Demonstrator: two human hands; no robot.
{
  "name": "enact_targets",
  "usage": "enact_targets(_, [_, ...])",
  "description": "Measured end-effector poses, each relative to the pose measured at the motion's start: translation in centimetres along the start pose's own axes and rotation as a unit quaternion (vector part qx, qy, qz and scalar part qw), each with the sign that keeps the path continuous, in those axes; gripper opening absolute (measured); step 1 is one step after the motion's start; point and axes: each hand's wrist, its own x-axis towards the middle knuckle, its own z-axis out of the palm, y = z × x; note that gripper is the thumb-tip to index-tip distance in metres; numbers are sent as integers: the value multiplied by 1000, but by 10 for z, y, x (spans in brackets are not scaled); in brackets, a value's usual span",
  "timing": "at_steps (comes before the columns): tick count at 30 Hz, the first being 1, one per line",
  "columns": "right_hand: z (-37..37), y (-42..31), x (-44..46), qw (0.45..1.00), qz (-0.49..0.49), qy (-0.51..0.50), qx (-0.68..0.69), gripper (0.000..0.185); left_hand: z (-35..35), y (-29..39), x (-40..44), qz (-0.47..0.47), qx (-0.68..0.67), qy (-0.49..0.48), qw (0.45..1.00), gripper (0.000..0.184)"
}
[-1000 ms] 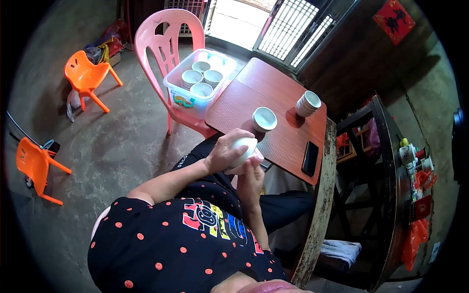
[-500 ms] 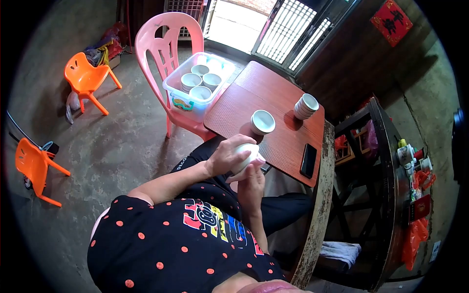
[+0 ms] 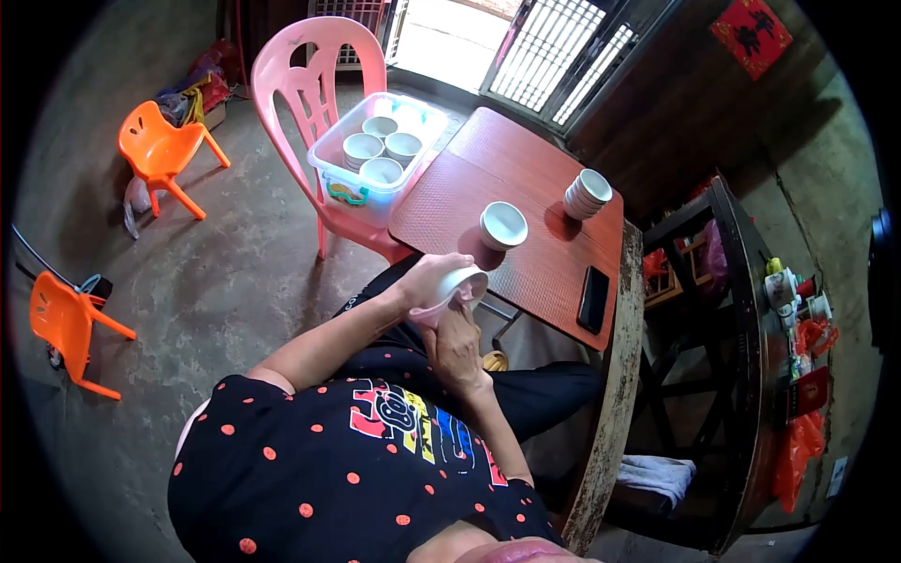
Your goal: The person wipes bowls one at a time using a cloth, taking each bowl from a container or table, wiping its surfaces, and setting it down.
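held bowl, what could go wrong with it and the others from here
The held bowl might slip from the left hand while the right hand works the pink cloth inside; it is over the lap, not the table. A bump to the table could topple the stack of bowls.

One held bowl (image 3: 454, 281), one phone (image 3: 592, 298), two orange chairs (image 3: 161, 148).
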Motion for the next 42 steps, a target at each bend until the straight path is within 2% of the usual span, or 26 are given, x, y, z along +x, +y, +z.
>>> enact_targets(1, [-1,1,3,997,-3,-8,-73,33,-5,0,1,4,16,-25,1000,28])
enact_targets(4, [10,6,3,991,18,26,-133,34,-4,8,-2,23,8,19,1000,27])
enact_targets(8, [-1,5,-4,982,66,20,178,23,-5,4,1,101,129,44,985,34])
enact_targets(10, [0,7,-3,989,33,44,140,16,-2,3,1,118,151,50,980,37])
enact_targets(12, [0,5,6,996,-43,68,27,14,4,7,-2,82,78,66,991,37])
enact_targets(13, [0,4,8,997,-47,61,-15,13,1,6,-1,87,105,64,989,37])
enact_targets(14, [2,5,8,997,-43,62,-13,13,-2,5,0,91,133,62,985,37])
enact_targets(16, [6,7,6,997,-32,63,-10,14,12,22,-8,45,75,72,994,37])
enact_targets(17, [5,7,6,996,-41,82,3,14,13,26,-11,53,67,56,995,29])
enact_targets(18, [2,6,0,984,80,81,139,14,17,26,-12,89,106,66,988,30])
enact_targets(19, [-2,3,-9,939,199,77,271,15,23,24,-13,124,145,76,979,30])
enact_targets(20, [-5,-1,-14,861,312,71,395,15,28,21,-15,158,184,86,966,31])
enact_targets(21, [-4,-6,-4,769,290,187,539,16,33,18,-16,259,256,103,926,35])
enact_targets(22, [-17,-20,10,699,313,236,598,17,32,17,-14,371,344,105,856,37])
enact_targets(24, [-20,-23,16,700,284,258,602,16,33,15,-14,421,374,117,818,42])
enact_targets(26, [-5,-24,12,772,293,258,502,13,35,21,-19,315,303,114,892,41])
enact_targets(28, [6,-22,1,904,254,193,285,14,36,33,-20,188,222,91,952,37])
enact_targets(30, [7,-14,6,983,4,173,59,20,26,37,-16,37,67,66,995,35])
enact_targets(31, [13,-3,4,984,-38,174,8,15,22,32,-13,47,50,63,996,34])
enact_targets(34, [4,-13,1,984,49,166,47,19,26,25,-12,94,57,82,991,34])
enact_targets(35, [0,-22,-4,943,215,143,211,14,26,21,-10,117,90,75,986,34])
enact_targets(36, [-3,-18,-6,867,291,150,375,16,33,25,-16,165,221,88,957,34])
enact_targets(38, [-26,-31,19,732,310,224,564,20,33,17,-14,394,335,88,851,35])
enact_targets(39, [-31,-32,25,701,309,233,599,25,32,18,-18,397,345,82,847,40])
enact_targets(40, [-36,-38,32,705,313,233,592,23,31,21,-20,372,309,69,872,42])
enact_targets(42, [-28,-32,25,799,265,198,501,21,30,32,-20,323,233,41,916,46])
